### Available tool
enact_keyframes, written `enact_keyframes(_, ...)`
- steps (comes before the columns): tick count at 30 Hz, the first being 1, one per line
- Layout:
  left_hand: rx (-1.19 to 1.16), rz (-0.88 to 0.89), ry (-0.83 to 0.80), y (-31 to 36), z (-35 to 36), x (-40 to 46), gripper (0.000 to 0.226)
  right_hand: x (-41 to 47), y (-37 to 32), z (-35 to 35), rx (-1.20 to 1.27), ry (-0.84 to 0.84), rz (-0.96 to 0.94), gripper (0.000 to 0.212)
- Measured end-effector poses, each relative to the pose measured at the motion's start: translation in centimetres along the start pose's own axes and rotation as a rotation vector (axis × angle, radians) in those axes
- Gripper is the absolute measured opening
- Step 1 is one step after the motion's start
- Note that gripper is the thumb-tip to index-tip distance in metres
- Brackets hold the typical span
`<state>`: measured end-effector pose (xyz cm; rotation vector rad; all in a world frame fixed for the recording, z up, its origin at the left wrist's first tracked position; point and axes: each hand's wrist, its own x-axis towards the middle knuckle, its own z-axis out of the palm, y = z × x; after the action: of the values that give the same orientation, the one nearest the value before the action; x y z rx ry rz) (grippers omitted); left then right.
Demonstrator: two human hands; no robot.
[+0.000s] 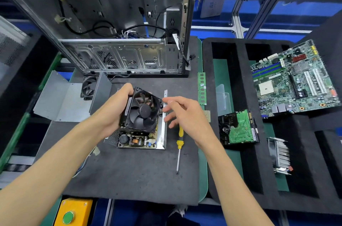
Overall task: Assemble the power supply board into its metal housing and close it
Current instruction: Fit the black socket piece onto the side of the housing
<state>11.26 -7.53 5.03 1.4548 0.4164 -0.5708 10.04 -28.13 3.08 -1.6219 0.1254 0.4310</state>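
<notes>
On the dark mat [129, 175], my left hand [112, 112] grips the fan [141, 111] over the power supply board [137, 140] in its housing [163, 124]; my right hand [182, 114] hovers loose-fingered. At 3 o'clock, a foam tray [238, 81] holds 1 hard drive [238, 128]; at 2, a motherboard [294, 79].

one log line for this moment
step: fan fitting | left hand: grips black fan over power supply board | right hand: open, beside fan | screwdriver: on mat

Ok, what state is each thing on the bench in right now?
Fan: gripped by left hand, tilted above the board.
Power supply board: seated in the open housing, uncovered.
Right hand: open, fingers near the housing wall.
Screwdriver: lying flat, untouched.
Metal cover: off, lying left.
Computer case: open.
</notes>
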Motion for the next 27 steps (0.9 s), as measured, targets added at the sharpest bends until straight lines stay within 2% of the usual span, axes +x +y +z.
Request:
enact_keyframes(2, -0.049, -0.019, -0.022, 0.1, -0.2, -0.1, 0.048, 0.0, -0.1, -0.2, 0.013, 0.021, 0.002, 0.022)
enact_keyframes(4, -0.087, -0.010, -0.037, 0.2, -0.4, -0.2, 0.055, 0.0, -0.2, -0.4, 0.032, 0.046, 0.011, 0.021)
enact_keyframes(6, -0.142, 0.017, -0.012, 0.1, -0.4, -0.3, 0.053, -0.2, -0.1, -0.6, 0.039, 0.061, 0.019, 0.020)
enact_keyframes(9, -0.225, 0.070, 0.073, 0.1, -0.5, -0.3, 0.034, -0.4, 0.0, -0.5, 0.034, 0.069, 0.026, 0.019)
enact_keyframes(13, -0.390, 0.091, 0.020, 0.8, -0.3, -1.0, 0.037, -0.7, -0.1, -0.3, 0.034, 0.062, 0.013, 0.019)
enact_keyframes(16, -0.429, 0.103, -0.074, 1.5, -0.1, -1.7, 0.043, -0.9, -0.4, 0.1, 0.047, 0.056, -0.027, 0.018)
enact_keyframes(19, -0.296, 0.189, -0.066, 2.0, 0.2, -2.1, 0.024, -1.0, -1.2, 0.7, 0.064, 0.022, -0.070, 0.021)
enact_keyframes(20, -0.229, 0.211, -0.043, 2.1, 0.5, -2.2, 0.020, -1.1, -1.4, 0.9, 0.038, -0.005, -0.083, 0.029)
enact_keyframes(22, -0.144, 0.232, 0.019, 2.3, 1.0, -2.3, 0.041, -1.1, -1.8, 1.2, -0.073, -0.075, -0.119, 0.055)
enact_keyframes(23, -0.133, 0.234, 0.025, 2.4, 1.2, -2.4, 0.050, -1.2, -1.9, 1.4, -0.142, -0.105, -0.149, 0.059)
enact_keyframes(25, -0.126, 0.240, 0.021, 3.0, 1.6, -2.9, 0.048, -1.1, -2.0, 1.7, -0.236, -0.112, -0.220, 0.047)
enact_keyframes(27, -0.075, 0.261, 0.050, 3.8, 1.7, -3.4, 0.031, -0.6, -2.1, 1.7, -0.228, -0.035, -0.249, 0.027)
